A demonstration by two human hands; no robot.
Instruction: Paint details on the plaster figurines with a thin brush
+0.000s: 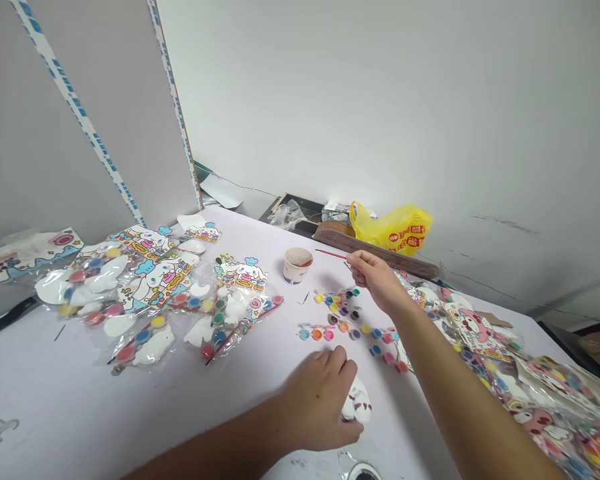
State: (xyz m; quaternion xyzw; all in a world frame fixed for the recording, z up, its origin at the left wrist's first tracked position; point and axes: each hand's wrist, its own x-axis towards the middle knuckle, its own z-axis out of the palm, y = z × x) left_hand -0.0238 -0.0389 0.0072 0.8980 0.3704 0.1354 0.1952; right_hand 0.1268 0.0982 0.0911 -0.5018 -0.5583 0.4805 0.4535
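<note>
My left hand [323,400] is closed around a white plaster figure [361,405] low on the table; brown painted marks show on the part that sticks out past my fingers. In my right hand [375,277] is a thin red paintbrush [331,253], pinched near one end and pointing left, its tip just right of a paper cup [297,265]. The cup has brownish stains inside and something reddish at its rim. Between my hands lie several small paint pots [337,303] in many colours, some joined in strips.
Clear packets [153,343] with white plaster shapes, paint pots and cartoon cards cover the left side. More packets [473,327] crowd the right side. A yellow plastic bag [393,228] sits beyond the back edge, before the wall. A round, dark-centred container [364,472] shows at the bottom.
</note>
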